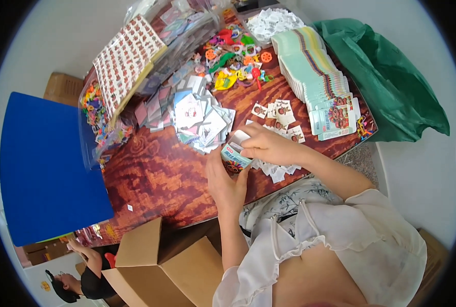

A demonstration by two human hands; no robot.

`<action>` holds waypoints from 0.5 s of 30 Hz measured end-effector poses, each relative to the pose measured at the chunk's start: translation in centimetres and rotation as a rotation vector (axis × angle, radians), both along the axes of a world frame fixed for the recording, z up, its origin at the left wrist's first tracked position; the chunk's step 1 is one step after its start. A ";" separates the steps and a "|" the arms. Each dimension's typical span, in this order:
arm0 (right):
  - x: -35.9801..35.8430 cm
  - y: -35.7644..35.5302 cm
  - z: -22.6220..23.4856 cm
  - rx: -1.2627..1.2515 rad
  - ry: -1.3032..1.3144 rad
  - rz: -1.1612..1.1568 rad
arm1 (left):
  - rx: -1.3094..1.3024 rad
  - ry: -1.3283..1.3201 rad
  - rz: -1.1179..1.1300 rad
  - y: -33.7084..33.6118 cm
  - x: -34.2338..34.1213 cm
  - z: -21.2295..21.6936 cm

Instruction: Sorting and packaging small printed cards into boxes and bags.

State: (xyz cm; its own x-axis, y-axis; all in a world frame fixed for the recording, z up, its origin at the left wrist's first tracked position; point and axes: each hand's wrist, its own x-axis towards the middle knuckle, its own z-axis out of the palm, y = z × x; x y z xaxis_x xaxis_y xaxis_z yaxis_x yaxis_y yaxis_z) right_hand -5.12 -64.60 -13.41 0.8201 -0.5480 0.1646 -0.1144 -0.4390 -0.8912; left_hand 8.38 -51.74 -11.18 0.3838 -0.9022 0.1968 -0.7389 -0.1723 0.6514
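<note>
A small teal printed carton [235, 157] is upright and slightly tilted over the table, its top end open with a pale flap raised. My left hand [227, 185] is closed round its lower part, thumb on the near side and fingers on the far side. My right hand [267, 144] is closed at the carton's open top, its thumb and fingers gripping the rim; whether they also hold something inside is hidden. Just beyond the right hand lie small picture cards [281, 111]. Small white packets [275, 171] are partly under my right wrist. A heap of square cards [203, 120] lies left of the carton.
Colourful small toys [233, 64] are spread at the back. A row of flattened teal cartons [310, 71] stands at right beside a green plastic bag [386, 77]. A sticker sheet [128, 64], a blue board [49, 169] and an open cardboard box [141, 245] are at left. Another person [87, 276] is at lower left.
</note>
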 end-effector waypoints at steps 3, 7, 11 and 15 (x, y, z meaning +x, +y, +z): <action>0.1 -0.4 0.5 0.014 0.022 -0.019 | 0.018 -0.015 -0.018 -0.9 0.2 0.0; 0.0 -1.0 3.9 0.302 -0.129 -0.124 | -0.020 0.160 -0.023 -1.1 1.0 -0.1; 0.0 -3.0 1.2 0.432 -0.387 -0.222 | 0.019 0.324 0.084 -0.8 2.8 -1.1; -0.7 -6.8 -1.9 0.260 -0.220 -0.369 | -0.037 0.472 0.200 -1.1 4.2 -2.3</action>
